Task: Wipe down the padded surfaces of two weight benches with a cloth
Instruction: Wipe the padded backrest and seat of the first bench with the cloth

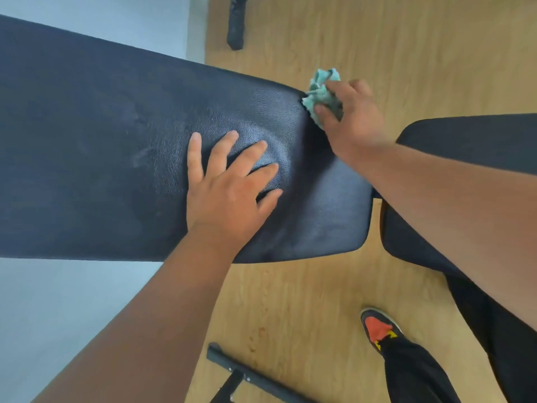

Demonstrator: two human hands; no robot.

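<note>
The black padded backrest (116, 141) of the weight bench runs from the left edge of the view to its rounded end near the centre-right. Its leather-grain surface shows faint pale smears on the left half.

Left hand (229, 184): laid flat on the pad near its rounded end, palm down, fingers straight and spread apart. The padding dents slightly around the fingertips, so the hand is pressing into it. It holds nothing.

Right hand (348, 112): positioned at the far corner of the pad's rounded end, beyond and to the right of the left hand. Its fingers and thumb are curled round a crumpled teal cloth (321, 91). The cloth bunches out ahead of the fingers, toward the top of the view. Its lower edge touches the corner of the pad, while most of the bundle overhangs the wood-pattern floor (305, 301). The two hands are apart, with bare pad between them.

A second black pad (465, 146), the seat section, lies just right of the backrest's end, separated from it by a narrow gap and partly covered by the right forearm.

On the floor: a black frame bar (252, 376) at the bottom centre, a black foot of another frame (236, 24) at the top, and the person's shoe (377, 328), black with a red-orange toe, at the lower right. A pale grey floor area (58, 301) lies on the left side.
</note>
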